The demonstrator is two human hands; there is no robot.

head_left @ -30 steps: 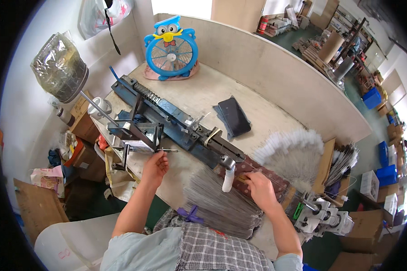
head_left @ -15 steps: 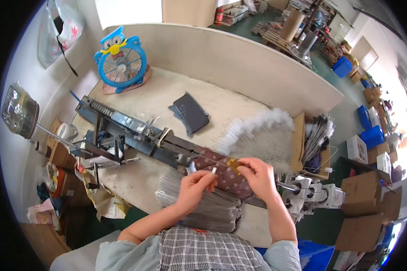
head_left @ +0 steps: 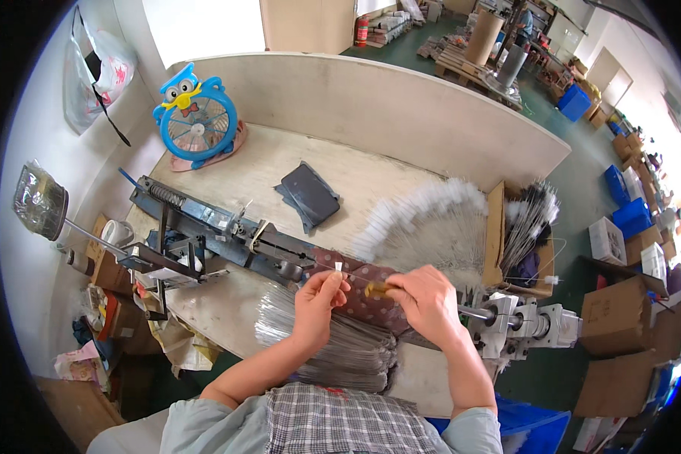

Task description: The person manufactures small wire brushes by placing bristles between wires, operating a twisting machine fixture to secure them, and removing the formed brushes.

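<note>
My left hand [head_left: 315,301] is closed, thumb against fingers, on a small white piece [head_left: 338,266] that points upward. To its right, my right hand [head_left: 427,297] grips a yellow-brown piece [head_left: 377,289], slightly blurred; its exact kind cannot be made out. Both hands are above a brown dotted cloth [head_left: 359,276] at the end of a long metal bench device [head_left: 227,223]. A thin wire seems to run between the device and my right hand. Beneath my left hand and forearm lies a thick bundle of thin metal wires [head_left: 348,352].
White-tipped wires [head_left: 424,223] fan out beside a cardboard box [head_left: 495,234] holding more wires. A dark flat object [head_left: 309,195] rests mid-table. A blue fan [head_left: 198,125] stands at the far left. Metal clamps with a shaft [head_left: 518,321] sit right of my right hand.
My left hand has moved up and left with the white piece, now held upright. My right hand has shifted slightly left and down with the yellow-brown piece. The view has tilted a little.
</note>
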